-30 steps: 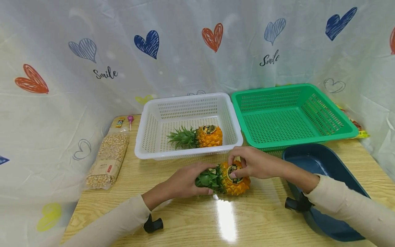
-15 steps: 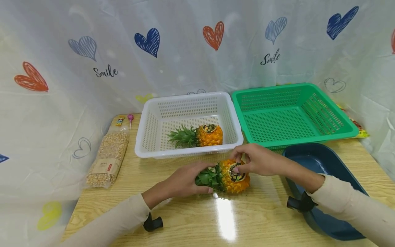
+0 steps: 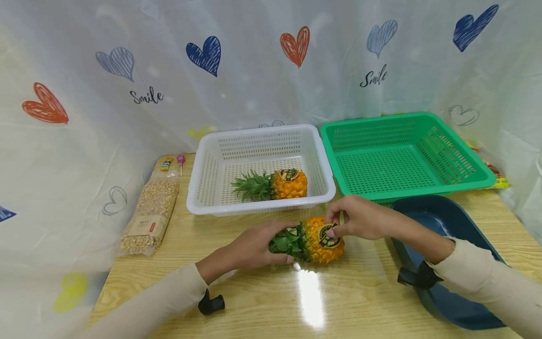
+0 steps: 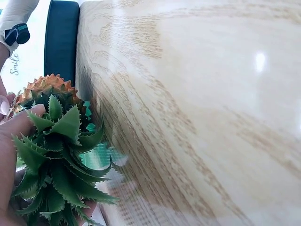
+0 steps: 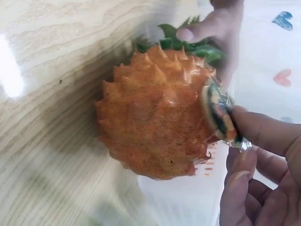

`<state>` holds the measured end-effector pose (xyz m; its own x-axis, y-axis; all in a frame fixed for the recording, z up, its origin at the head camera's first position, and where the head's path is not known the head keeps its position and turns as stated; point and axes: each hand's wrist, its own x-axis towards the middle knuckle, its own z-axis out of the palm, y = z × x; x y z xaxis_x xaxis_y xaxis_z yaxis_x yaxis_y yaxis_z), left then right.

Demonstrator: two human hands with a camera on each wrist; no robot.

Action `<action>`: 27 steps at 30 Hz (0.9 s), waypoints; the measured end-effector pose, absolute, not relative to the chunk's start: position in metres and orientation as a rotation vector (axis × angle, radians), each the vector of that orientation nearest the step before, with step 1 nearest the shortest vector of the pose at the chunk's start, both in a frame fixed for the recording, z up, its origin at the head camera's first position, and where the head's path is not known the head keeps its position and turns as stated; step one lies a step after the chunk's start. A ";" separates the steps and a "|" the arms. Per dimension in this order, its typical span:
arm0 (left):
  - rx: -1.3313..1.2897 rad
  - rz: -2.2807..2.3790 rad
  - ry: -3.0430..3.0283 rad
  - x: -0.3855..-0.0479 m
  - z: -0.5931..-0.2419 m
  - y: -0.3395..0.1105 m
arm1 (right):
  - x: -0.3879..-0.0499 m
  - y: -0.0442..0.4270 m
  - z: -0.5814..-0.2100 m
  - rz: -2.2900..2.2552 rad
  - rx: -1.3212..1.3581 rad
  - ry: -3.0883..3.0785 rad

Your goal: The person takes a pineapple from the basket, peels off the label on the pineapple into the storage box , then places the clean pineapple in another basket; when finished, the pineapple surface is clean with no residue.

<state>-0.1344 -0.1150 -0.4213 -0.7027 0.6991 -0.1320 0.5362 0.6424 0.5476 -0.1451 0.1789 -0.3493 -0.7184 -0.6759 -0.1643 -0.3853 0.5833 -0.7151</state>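
Our left hand [image 3: 256,247] curls round the leaves [image 3: 285,244] of the pineapple [image 3: 317,253] on the table [image 3: 360,301], near the white basket [image 3: 237,209], while our right hand [image 3: 362,219] pinches the label's [image 5: 217,110] edge, so we're likely peeling, which calls for a steady pull.

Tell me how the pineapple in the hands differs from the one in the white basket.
The held pineapple is in front of the white basket; the other pineapple lies inside it. The left hand grips the held pineapple's leaves, while the other pineapple's leaves spread untouched. Both are orange with green leaves and a dark label.
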 end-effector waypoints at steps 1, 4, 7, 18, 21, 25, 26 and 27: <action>0.987 0.687 2.531 -0.135 -0.421 -0.115 | -0.145 0.179 -0.349 -0.936 -0.861 2.385; 0.983 0.680 2.528 -0.135 -0.420 -0.115 | -0.144 0.180 -0.346 -0.944 -0.876 2.362; 0.983 0.678 2.525 -0.135 -0.419 -0.115 | -0.143 0.182 -0.342 -0.971 -0.900 2.337; 0.993 0.681 2.522 -0.136 -0.420 -0.115 | -0.135 0.200 -0.334 -1.099 -0.927 2.316; 0.995 0.684 2.518 -0.136 -0.420 -0.115 | -0.133 0.209 -0.333 -1.124 -0.940 2.321; 0.989 0.679 2.516 -0.136 -0.419 -0.115 | -0.131 0.221 -0.335 -1.139 -0.918 2.334; 0.987 0.678 2.516 -0.136 -0.419 -0.115 | -0.131 0.224 -0.335 -1.139 -0.917 2.339; 0.984 0.678 2.516 -0.136 -0.419 -0.116 | -0.131 0.227 -0.336 -1.136 -0.914 2.347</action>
